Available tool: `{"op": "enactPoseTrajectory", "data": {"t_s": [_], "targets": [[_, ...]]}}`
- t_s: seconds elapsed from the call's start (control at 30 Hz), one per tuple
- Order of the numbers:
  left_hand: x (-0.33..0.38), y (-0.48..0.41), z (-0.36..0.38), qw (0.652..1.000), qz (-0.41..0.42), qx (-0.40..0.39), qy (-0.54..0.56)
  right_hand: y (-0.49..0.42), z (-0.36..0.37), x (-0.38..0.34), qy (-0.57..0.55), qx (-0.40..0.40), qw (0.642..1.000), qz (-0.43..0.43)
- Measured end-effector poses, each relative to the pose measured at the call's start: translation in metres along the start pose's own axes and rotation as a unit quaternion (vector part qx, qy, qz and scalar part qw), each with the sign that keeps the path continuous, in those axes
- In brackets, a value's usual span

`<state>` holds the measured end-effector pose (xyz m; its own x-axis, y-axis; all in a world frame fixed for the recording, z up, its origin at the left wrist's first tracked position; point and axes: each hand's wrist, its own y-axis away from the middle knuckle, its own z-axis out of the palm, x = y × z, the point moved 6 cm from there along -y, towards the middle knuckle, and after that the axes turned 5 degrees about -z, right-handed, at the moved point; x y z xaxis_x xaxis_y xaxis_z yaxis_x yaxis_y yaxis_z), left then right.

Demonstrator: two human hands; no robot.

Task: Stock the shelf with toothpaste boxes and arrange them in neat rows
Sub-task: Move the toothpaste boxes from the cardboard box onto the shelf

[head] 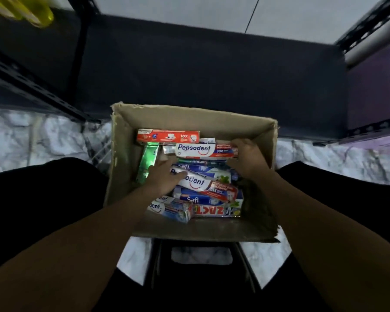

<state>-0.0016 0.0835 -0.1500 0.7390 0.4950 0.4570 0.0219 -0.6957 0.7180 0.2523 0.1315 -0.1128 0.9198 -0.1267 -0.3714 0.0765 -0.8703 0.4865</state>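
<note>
Our right hand (248, 158) curls round the right end of a white-and-red cardboard Pepsodent box (198, 150) at twelve o'clock in the open brown cardboard carton (189, 115). Our left hand (164, 177) lays its thumb over a slanted Pepsodent box (203, 184) at the centre; we cannot tell whether it grips. These boxes look light, stiff and crushable, so we judge the short ends the best hold. Our fingertips are hidden, and the dark metal shelf (212, 75) beyond is dim.

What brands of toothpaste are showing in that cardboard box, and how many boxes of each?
Pepsodent boxes: 4, two of them only partly readable
Safi boxes: 2
Zact box: 1
Red box, name unreadable: 1
Green box, name unreadable: 1
Total: 9 showing; more may lie hidden beneath.
</note>
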Motion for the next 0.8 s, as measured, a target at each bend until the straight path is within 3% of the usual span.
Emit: {"op": "enactPoseTrajectory", "data": {"t_s": [0.17,0.3,0.53,0.8], "targets": [[0.004,-0.002,-0.001,0.998,-0.004,-0.053,0.027,-0.02,0.016,-0.004,0.031,-0.082,0.996,-0.027],[0.002,0.005,0.004,0.995,-0.005,-0.086,0.047,-0.024,0.019,-0.005,0.055,-0.091,0.994,-0.033],[-0.006,0.013,0.007,0.999,0.022,-0.041,0.011,-0.015,0.011,-0.011,0.079,-0.101,0.988,-0.085],[-0.005,0.033,0.004,0.999,-0.01,0.034,0.029,0.024,-0.004,-0.015,0.0,-0.101,0.994,-0.034]]}}
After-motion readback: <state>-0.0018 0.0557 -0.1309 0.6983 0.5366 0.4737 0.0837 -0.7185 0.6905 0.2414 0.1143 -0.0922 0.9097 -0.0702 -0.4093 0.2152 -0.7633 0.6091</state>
